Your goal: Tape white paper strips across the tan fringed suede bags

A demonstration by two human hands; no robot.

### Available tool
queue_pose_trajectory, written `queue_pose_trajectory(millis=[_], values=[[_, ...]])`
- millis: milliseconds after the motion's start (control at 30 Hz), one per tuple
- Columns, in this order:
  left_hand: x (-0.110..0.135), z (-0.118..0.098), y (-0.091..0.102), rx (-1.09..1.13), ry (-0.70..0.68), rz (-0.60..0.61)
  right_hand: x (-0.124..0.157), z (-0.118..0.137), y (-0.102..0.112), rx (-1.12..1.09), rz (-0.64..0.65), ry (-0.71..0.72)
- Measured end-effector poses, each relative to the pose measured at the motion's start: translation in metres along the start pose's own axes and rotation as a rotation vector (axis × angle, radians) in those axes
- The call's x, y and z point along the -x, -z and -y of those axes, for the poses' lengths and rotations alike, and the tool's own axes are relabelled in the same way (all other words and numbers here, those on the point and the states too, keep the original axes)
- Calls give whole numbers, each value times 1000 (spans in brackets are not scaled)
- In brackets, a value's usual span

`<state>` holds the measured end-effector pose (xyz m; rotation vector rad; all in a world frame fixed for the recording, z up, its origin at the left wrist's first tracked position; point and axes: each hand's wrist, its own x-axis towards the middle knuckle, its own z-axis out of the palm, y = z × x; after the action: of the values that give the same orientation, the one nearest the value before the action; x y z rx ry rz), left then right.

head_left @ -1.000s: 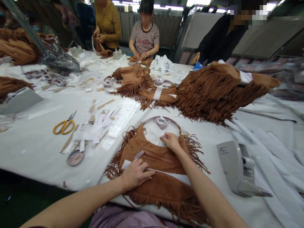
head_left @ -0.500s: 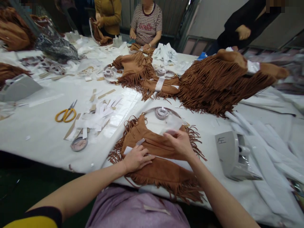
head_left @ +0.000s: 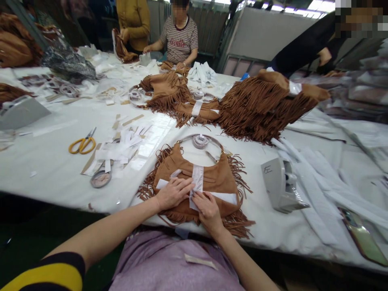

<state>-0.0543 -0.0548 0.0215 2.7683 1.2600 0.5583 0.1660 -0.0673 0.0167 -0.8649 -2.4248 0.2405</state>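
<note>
A brown suede handbag (head_left: 221,178) with fringed sides lies flat on the table in front of me, its handle pointing away. A white strip (head_left: 226,197) runs across its lower part, partly hidden under my hands. Crossing it upright is a translucent strip of tape (head_left: 198,174). My left hand (head_left: 175,194) rests on the bag with its fingers laid out flat, their tips at the tape. Just right of it, my right hand (head_left: 207,210) presses its fingers on the tape's lower part; its thumb is hard to see. A wrapped coil (head_left: 200,141) lies by the handle.
Yellow-handled scissors (head_left: 82,142), paper strips (head_left: 119,152) and a tape roll (head_left: 101,178) lie to the left. On the right are a grey tape dispenser (head_left: 277,184), long white strips (head_left: 312,190) and a phone (head_left: 365,238). Fringed bags (head_left: 260,109) are piled behind. Co-workers stand across the table.
My right hand has come down and left, from holding the clear tape above the bag to pressing it onto the front. The tape now lies across the bag. My left hand stays on the bag.
</note>
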Motion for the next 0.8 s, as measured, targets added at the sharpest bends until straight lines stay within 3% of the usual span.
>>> queue_pose_trajectory(millis=[100, 200, 300, 400, 500, 667, 800], values=[[2, -7, -3, 6, -163, 94, 6, 2, 0, 24, 13, 64], [9, -15, -10, 12, -137, 126, 14, 5, 6, -44, 40, 71], [16, -21, -15, -6, -96, 118, 14, 3, 19, -78, -38, -33], [18, -24, -13, -36, -83, 145, -7, -13, 31, -10, -134, -200], [16, -25, -8, -38, -92, 164, -48, -38, 33, 10, -169, -347], [15, -24, -8, 1, -120, 139, -107, -71, 7, 97, -26, -452], [17, -17, -16, 67, -145, 133, -120, -77, -26, 231, 135, -456]])
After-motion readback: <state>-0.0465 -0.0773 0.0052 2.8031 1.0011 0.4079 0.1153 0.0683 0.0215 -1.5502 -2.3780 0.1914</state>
